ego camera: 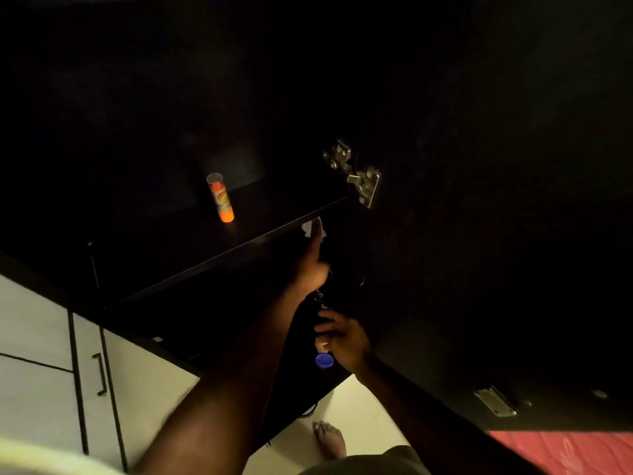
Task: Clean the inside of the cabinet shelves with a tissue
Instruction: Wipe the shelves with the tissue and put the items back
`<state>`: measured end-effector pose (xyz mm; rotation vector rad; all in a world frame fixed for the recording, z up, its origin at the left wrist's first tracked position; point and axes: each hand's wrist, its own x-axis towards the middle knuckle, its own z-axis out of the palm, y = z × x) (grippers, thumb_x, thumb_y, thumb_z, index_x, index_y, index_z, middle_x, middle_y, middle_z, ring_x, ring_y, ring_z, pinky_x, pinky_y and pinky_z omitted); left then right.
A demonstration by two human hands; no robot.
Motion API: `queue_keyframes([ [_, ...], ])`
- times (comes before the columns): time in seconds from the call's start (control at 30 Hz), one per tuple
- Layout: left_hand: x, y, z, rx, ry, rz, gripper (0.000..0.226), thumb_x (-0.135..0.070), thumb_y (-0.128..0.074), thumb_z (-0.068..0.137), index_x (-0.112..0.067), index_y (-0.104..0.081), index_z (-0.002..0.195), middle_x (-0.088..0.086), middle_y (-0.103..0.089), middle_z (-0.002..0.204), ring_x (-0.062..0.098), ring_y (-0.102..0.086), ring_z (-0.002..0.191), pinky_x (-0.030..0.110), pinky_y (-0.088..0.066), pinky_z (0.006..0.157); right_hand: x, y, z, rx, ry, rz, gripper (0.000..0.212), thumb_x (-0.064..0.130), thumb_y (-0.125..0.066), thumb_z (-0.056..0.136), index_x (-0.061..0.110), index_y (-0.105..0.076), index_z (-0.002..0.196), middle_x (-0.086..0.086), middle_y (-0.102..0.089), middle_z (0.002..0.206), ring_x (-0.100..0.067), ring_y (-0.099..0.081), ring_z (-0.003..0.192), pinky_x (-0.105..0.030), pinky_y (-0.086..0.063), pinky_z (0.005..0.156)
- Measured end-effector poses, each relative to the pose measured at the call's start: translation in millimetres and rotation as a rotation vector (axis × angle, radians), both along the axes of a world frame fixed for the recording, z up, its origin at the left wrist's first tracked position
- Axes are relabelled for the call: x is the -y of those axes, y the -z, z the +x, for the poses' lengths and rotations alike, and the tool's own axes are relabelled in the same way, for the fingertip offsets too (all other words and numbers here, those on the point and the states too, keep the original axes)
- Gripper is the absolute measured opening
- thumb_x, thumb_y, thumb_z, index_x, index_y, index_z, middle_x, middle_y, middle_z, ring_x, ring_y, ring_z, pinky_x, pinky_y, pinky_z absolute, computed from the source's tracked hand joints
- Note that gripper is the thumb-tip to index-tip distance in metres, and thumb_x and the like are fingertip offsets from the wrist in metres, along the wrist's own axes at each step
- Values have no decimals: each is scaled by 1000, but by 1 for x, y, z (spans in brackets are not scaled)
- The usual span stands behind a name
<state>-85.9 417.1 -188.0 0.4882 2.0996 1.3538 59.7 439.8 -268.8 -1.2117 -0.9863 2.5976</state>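
Observation:
The cabinet is dark inside, and one shelf (191,245) runs across it from lower left to upper right. My left hand (313,265) reaches up to the right end of the shelf's front edge and pinches a crumpled white tissue (312,228) against it. Lower down, my right hand (342,337) curls around a dark object with a round blue cap (324,360); its body is lost in shadow. An orange spray can (221,202) stands upright on the shelf, well left of the tissue.
A metal hinge (363,180) joins the open dark door (479,234) on the right. White cabinet doors with a black handle (100,373) are at lower left. My bare foot (330,438) stands on the pale floor, and red fabric (565,452) lies at bottom right.

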Motion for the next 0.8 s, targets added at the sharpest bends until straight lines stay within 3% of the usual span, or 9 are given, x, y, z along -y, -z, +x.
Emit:
queue_keyframes([
  [0.07,0,18,7,105,-14,38,42,-35,-46,105,-41,-39,145,-13,-47,143,-4,-57,110,20,-44,97,1,-3,-1,-28,-16,-19,38,13,-23,102,-2,-57,106,-14,-65,67,-19,-61,50,-23,-48,48],
  [0.13,1,31,12,152,-2,104,46,-13,-43,105,-28,-39,149,-14,-45,138,-4,-52,116,11,-43,89,1,-1,-2,-4,-23,18,38,12,-23,103,-1,-58,108,-15,-66,69,-20,-61,51,-23,-47,48],
  [0.2,-3,32,13,181,-146,126,30,-16,-56,100,-15,-61,130,4,-62,126,15,-61,111,18,-51,82,-2,-3,-2,7,-44,88,37,9,-23,103,-1,-57,112,-13,-69,71,-20,-64,53,-22,-49,48],
  [0.27,-10,36,10,195,-268,122,26,-12,-71,89,-14,-70,115,6,-67,114,21,-65,101,27,-54,87,-7,-10,-4,-21,-67,153,32,5,-27,101,0,-55,115,-11,-68,75,-18,-64,55,-22,-48,51],
  [0.4,-1,28,20,117,-347,52,24,-20,-79,83,-26,-76,105,-3,-74,109,17,-68,103,37,-53,98,-14,-26,-9,-188,40,175,25,11,-38,94,6,-56,112,-5,-66,82,-16,-59,70,-23,-44,66],
  [0.5,29,20,39,-5,-375,66,14,-34,-75,85,-27,-78,97,-8,-76,97,8,-70,94,27,-54,92,-15,-28,-18,-211,74,295,30,4,-37,102,8,-51,128,-4,-63,108,-14,-62,93,-20,-51,76],
  [0.6,64,25,50,-88,-394,64,25,-43,-69,78,-29,-78,96,-11,-76,94,6,-71,91,26,-54,88,-5,-27,-25,-189,-77,525,49,-9,-46,95,17,-45,136,-1,-57,123,-15,-61,103,-20,-52,82],
  [0.7,86,27,53,-38,-363,115,8,-31,-75,82,-34,-74,89,-8,-76,92,8,-71,91,38,-56,91,9,-19,-34,-196,-324,863,57,-5,-66,86,21,-53,136,6,-64,126,-13,-63,115,-28,-51,97],
  [0.8,99,19,56,-92,-403,160,13,-29,-78,81,-37,-76,91,-10,-76,91,9,-72,90,36,-57,89,19,-25,-44,-292,-320,826,46,-5,-66,86,15,-60,128,2,-68,121,-16,-64,115,-30,-51,97],
])
